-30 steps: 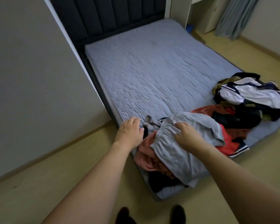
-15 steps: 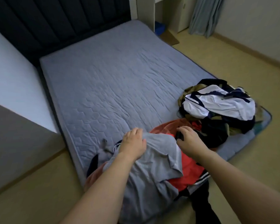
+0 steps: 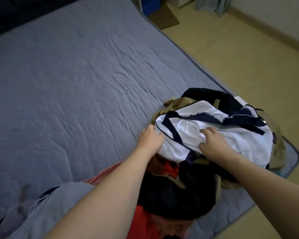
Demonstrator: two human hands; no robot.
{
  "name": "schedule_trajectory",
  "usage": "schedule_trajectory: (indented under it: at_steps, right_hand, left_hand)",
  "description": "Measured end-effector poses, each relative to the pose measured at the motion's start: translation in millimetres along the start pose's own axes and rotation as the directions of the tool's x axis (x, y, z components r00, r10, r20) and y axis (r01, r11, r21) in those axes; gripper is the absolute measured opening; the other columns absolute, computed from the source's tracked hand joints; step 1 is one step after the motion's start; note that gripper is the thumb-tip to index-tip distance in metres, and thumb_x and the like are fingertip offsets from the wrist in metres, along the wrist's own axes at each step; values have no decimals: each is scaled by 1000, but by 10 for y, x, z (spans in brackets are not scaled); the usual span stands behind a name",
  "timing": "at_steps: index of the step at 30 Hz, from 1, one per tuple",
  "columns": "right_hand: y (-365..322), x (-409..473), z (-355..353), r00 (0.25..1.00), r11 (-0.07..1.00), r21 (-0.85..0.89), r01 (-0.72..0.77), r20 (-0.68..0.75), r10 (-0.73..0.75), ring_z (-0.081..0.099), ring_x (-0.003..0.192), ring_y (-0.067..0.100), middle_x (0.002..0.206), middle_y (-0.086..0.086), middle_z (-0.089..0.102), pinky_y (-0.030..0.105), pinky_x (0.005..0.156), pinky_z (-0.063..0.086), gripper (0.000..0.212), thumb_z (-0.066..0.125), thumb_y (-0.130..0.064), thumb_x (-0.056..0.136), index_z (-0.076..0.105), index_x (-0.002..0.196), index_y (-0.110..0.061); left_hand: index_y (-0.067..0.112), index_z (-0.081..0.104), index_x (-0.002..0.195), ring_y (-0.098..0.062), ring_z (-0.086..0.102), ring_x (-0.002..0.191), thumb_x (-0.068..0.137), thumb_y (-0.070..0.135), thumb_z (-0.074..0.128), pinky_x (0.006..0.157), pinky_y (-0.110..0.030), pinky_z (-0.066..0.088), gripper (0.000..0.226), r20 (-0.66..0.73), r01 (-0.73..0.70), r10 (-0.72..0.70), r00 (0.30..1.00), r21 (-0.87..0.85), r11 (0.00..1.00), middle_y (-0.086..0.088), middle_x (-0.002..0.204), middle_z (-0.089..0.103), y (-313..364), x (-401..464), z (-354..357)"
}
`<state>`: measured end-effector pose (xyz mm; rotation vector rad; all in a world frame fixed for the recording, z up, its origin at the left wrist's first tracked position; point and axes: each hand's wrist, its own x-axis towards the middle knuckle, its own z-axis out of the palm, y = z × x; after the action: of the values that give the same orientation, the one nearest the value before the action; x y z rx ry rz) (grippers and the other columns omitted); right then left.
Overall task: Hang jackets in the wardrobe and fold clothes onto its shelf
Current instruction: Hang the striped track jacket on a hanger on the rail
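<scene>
Since half a second ago both my hands have left the grey garment (image 3: 62,204) and reached across to the white jacket with navy trim (image 3: 188,130) on top of the far pile. My left hand (image 3: 149,140) is at the jacket's left edge with its fingers curled against the fabric; I cannot tell whether it actually pinches the cloth. My right hand (image 3: 212,144) lies on top of the white fabric, fingers spread and only lightly bent, pressing rather than gripping. The jacket sits on a heap of olive and black clothes (image 3: 205,99) near the bed's foot corner on the right. Nearer to me, under my forearms, lie a black garment (image 3: 171,195), red cloth (image 3: 143,221) and the grey one. All rest on the grey quilted bed (image 3: 76,83). Beyond it is pale flooring (image 3: 248,69), with a curtain (image 3: 212,4) at the top.
</scene>
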<state>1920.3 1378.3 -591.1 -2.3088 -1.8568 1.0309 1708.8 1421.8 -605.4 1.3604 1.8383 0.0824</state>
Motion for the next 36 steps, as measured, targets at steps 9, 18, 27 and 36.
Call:
schedule_trajectory:
  at_steps: [9,18,27,36]
  right_hand:
    - [844,1272,129,994,983,-168,-72,-98,56,14,145,30,159,8,14,46,117,9,87,58,-27,83,8,153,-20]
    - [568,1262,15,996,983,-185,3,88,13,56,95,29,108,9,64,33,73,44,18,49,-17,89,62,101,-15]
    - [-1353,-138,-510,815,858,504,-98,535,-222,52,54,12,61,-4,56,22,56,36,15,62,-27,76,62,62,-21]
    - [-3833,-2397,100,254,861,55,506,944,-210,45,66,10,82,4,47,20,66,34,21,59,-29,73,51,81,-12]
  left_hand:
    - [17,46,106,-30,57,95,78,23,56,79,-36,47,30,-92,258,-263,960,-68,964,-4,103,58,120,1026,957]
    - [5,64,87,-29,71,81,79,-3,38,83,-41,56,28,58,60,-119,991,-998,9,-19,90,71,36,86,-141]
    - [1,70,106,-33,66,100,85,28,54,91,-44,53,38,151,163,-146,978,-984,73,-20,106,68,-494,-1553,-1808]
    - [20,64,78,-9,54,64,86,26,60,60,-21,44,11,-527,-318,-171,832,-707,632,2,71,59,-1379,-3923,-3754]
